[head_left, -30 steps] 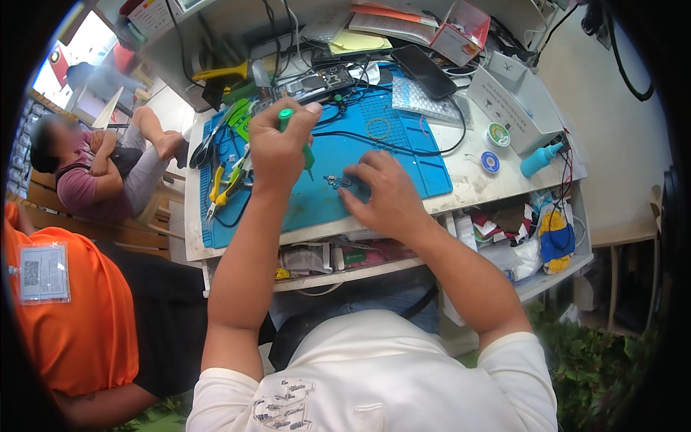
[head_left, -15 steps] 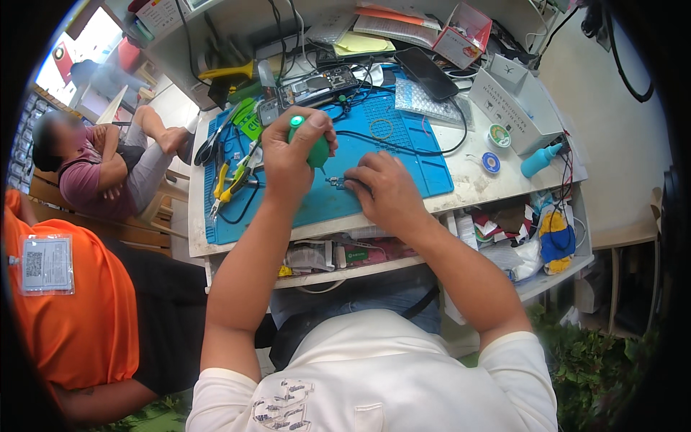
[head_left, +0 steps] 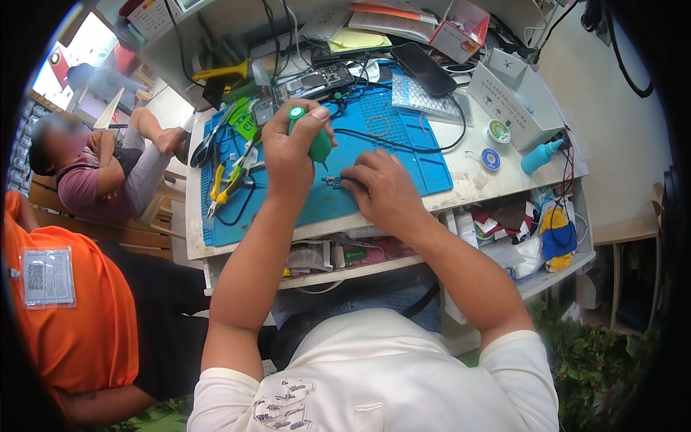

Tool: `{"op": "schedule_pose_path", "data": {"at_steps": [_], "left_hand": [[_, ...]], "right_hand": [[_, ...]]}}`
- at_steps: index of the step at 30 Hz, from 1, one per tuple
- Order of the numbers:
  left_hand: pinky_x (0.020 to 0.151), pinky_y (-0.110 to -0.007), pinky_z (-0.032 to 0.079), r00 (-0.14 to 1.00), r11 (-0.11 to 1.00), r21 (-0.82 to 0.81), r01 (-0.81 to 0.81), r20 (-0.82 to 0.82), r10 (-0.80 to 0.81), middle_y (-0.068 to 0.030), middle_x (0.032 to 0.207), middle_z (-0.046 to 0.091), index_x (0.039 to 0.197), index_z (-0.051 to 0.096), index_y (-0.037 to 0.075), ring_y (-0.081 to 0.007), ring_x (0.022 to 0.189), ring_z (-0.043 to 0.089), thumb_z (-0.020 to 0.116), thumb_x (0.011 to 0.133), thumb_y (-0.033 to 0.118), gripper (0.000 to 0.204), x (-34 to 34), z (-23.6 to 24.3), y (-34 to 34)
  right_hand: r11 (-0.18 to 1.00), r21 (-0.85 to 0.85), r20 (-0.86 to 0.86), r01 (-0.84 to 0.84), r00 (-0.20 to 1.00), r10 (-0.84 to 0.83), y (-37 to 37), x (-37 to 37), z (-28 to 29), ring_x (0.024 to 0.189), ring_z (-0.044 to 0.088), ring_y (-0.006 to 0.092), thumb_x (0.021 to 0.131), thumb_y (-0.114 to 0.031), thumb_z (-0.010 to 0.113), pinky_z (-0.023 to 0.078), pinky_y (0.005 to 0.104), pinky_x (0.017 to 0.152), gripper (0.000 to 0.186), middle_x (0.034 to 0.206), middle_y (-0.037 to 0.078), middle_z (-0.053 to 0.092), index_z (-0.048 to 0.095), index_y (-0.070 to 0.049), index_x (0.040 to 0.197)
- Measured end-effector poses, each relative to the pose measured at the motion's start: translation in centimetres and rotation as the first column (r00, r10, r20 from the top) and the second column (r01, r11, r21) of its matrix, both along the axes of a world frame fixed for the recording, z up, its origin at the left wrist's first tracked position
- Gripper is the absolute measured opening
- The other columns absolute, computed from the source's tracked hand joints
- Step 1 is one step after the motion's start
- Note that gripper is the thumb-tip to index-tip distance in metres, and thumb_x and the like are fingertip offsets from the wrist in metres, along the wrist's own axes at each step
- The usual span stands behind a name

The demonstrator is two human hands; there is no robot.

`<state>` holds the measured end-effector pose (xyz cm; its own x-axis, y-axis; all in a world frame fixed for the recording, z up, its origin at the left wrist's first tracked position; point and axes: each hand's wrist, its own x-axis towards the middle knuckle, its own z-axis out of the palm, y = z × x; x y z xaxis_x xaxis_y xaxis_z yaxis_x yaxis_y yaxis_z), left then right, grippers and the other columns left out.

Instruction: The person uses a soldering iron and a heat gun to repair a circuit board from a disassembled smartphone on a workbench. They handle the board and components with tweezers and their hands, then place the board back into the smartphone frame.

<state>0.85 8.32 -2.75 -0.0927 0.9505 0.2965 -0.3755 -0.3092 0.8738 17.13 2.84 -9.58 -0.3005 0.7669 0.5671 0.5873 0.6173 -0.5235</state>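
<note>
Left hand (head_left: 289, 150) wraps round the green tool (head_left: 320, 147), thin tip poking down below — and here, close beside it, the right hand (head_left: 385, 186) pinches a small bluish part (head_left: 330, 181)!

Electronics repair workshop: blue mat (head_left: 430, 173), yellow-handled pliers (head_left: 230, 190), green screwdriver (head_left: 321, 148), opened device (head_left: 324, 80).

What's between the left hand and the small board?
The thin tip of a green tool, pointing from the left hand toward the small board, in the head view.
</note>
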Motion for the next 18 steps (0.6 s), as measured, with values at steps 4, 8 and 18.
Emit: {"op": "schedule_pose_path", "data": {"at_steps": [4,8,18], "left_hand": [[0.057,-0.035,0.052,0.99,0.988,-0.094,0.12,-0.059,-0.126,-0.0042,0.069,0.056,0.084,0.063,0.006,-0.0145,0.057,0.055,0.075,0.102,0.014,0.022,-1.6,-1.0,0.6],[0.059,-0.036,0.053,0.982,0.982,-0.034,0.187,-0.02,-0.188,-0.0059,0.073,0.058,0.087,0.066,0.005,-0.0165,0.061,0.058,0.073,0.103,0.016,0.021,-3.0,-1.7,1.5],[0.064,-0.038,0.059,0.977,0.972,0.106,0.211,-0.039,-0.208,-0.0127,0.089,0.066,0.095,0.069,0.0,-0.0242,0.076,0.068,0.073,0.102,0.017,0.018,-1.2,1.0,-0.7]], "right_hand": [[1.0,-0.005,-0.007,-0.003,1.0,0.003,0.0,0.0,0.0,0.099,0.064,0.0329,0.095,-0.01,0.083,0.051,0.0468,0.09,0.012,0.1,0.009,0.069,0.082,-0.006,0.107],[1.0,-0.026,-0.045,-0.01,0.999,0.008,0.0,0.1,0.2,0.099,0.065,0.0336,0.093,-0.007,0.084,0.052,0.047,0.089,0.015,0.101,0.009,0.07,0.08,-0.005,0.107],[0.997,-0.011,-0.109,-0.071,0.992,0.07,-0.2,0.2,0.2,0.095,0.067,0.0368,0.092,0.001,0.08,0.056,0.0493,0.084,0.014,0.097,0.015,0.071,0.071,-0.002,0.103]]}}
